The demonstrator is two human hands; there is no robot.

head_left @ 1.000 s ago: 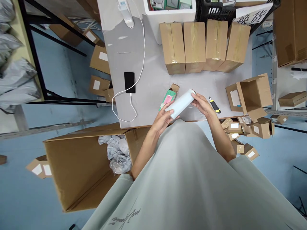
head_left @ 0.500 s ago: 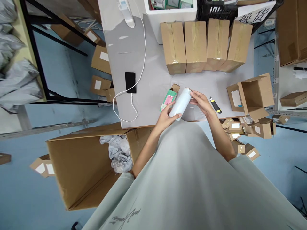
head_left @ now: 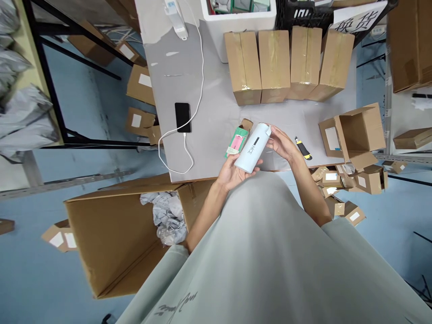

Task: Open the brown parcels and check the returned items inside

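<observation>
A pale blue bottle [head_left: 253,148] with dark lettering lies tilted between my two hands, above the front edge of the table. My left hand [head_left: 232,173] cradles its lower end, the fingers passing underneath. At the upper end, my right hand [head_left: 279,143] grips the bottle by its cap with bent fingers. Just left of the bottle, a small green and pink carton [head_left: 238,138] rests on the table with its brown end flap raised. A black and yellow box cutter [head_left: 303,148] lies to the right of my right hand.
Several taped cardboard boxes [head_left: 275,67] line the back, before a white bin [head_left: 243,22]. An opened box [head_left: 353,132] stands at the right. A phone [head_left: 183,117] with a white cable [head_left: 202,67] lies left. Below the table's left side, a large carton [head_left: 114,243] holds crumpled plastic.
The bottle has been rolled in my hands, so its dark lettering now faces up. My left hand has shifted from over its side to beneath it.
</observation>
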